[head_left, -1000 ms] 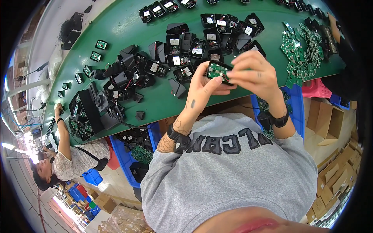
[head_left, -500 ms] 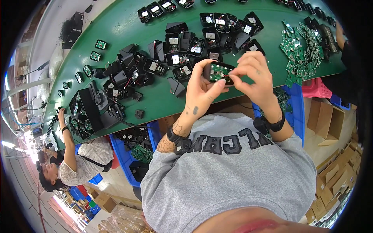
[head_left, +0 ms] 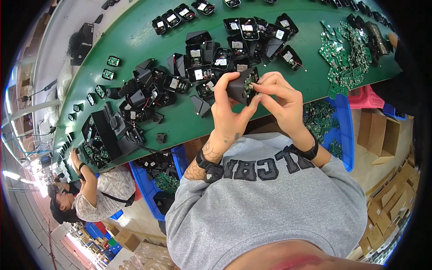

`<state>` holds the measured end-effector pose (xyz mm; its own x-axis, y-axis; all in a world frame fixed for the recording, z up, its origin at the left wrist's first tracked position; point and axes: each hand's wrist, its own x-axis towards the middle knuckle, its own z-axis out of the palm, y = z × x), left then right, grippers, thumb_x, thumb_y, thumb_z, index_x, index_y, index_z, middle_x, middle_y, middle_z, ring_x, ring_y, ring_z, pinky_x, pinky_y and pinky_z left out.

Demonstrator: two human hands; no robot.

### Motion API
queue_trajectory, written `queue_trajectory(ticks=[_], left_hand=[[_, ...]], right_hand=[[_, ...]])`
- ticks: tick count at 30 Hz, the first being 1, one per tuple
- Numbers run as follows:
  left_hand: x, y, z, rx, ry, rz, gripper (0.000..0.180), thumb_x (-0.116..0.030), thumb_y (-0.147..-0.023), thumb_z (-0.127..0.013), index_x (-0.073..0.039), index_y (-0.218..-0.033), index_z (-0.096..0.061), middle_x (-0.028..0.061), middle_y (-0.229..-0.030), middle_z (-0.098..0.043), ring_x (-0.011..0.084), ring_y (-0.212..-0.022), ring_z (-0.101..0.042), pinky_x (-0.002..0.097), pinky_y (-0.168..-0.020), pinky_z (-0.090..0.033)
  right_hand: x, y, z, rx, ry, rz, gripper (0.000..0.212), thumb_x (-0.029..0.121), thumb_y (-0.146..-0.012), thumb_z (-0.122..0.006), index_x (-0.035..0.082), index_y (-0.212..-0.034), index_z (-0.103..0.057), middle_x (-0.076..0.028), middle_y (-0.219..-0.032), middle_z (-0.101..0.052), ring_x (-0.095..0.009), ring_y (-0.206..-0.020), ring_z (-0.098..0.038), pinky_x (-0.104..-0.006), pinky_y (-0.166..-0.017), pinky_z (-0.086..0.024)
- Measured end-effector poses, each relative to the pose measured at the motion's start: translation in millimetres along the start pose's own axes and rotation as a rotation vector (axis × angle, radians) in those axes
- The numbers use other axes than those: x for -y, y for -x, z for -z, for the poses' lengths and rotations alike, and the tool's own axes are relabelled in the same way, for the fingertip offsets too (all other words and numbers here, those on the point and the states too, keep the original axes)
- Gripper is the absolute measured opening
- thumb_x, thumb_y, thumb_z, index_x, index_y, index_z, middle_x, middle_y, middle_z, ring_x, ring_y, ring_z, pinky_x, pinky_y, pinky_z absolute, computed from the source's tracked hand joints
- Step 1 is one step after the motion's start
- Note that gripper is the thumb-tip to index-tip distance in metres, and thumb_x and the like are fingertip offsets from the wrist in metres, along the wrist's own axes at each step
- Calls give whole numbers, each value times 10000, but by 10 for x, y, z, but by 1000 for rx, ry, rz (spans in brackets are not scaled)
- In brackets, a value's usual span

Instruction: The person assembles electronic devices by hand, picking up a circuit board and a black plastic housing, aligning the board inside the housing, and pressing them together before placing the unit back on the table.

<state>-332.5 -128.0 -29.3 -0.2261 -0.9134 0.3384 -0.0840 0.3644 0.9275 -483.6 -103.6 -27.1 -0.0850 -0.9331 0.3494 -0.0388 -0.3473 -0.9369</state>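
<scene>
My left hand (head_left: 228, 112) is closed around a black plastic housing (head_left: 237, 90), thumb and fingers gripping its sides. The housing is tilted, its open face toward my right hand. A green circuit board (head_left: 250, 83) shows in that opening. My right hand (head_left: 284, 100) pinches at the board's edge with thumb and index finger; what lies between the fingertips is too small to make out. Just beyond my hands, several black housings (head_left: 221, 58) with white parts and thin wires lie in a loose pile on the green table (head_left: 180, 130).
Loose green circuit boards (head_left: 342, 58) are heaped at the right. A black box of boards (head_left: 101, 135) stands at the left. Blue bins (head_left: 344, 130) sit below the table edge, near a pink basket (head_left: 366, 100). A co-worker (head_left: 101, 193) works at the left.
The housing has turned in my left hand, so its side now shows and the board faces right. My right hand has moved slightly left and down, staying at the board.
</scene>
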Motion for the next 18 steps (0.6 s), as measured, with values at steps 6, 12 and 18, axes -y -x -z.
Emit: queue_trajectory(ticks=[6,12,18], left_hand=[[121,-32,-37,55,-61,81,592,-75,-803,-756,-61,-1301,-437,87,-1104,-597,131,-929,-609,270,-757,-535],[15,-164,-20,343,198,579,505,7,-865,-624,-43,-1313,-395,134,-1021,-625,196,-810,-684,291,-696,-569],[-62,-560,832,31,126,498,434,-78,-918,-442,-21,-1340,-362,210,-1078,-613,323,-801,-696,341,-679,-593]], right_hand=[[125,-49,131,136,874,316,325,59,-668,-666,49,-992,-650,-73,-952,-573,-285,-1035,-551,-438,-911,-415],[93,42,400,332,947,151,212,129,-718,-666,60,-918,-654,-62,-954,-609,-244,-1014,-567,-398,-902,-434],[-147,419,1343,-558,1065,57,241,71,-774,-706,63,-1015,-702,-92,-1056,-666,-261,-1000,-601,-357,-894,-467]])
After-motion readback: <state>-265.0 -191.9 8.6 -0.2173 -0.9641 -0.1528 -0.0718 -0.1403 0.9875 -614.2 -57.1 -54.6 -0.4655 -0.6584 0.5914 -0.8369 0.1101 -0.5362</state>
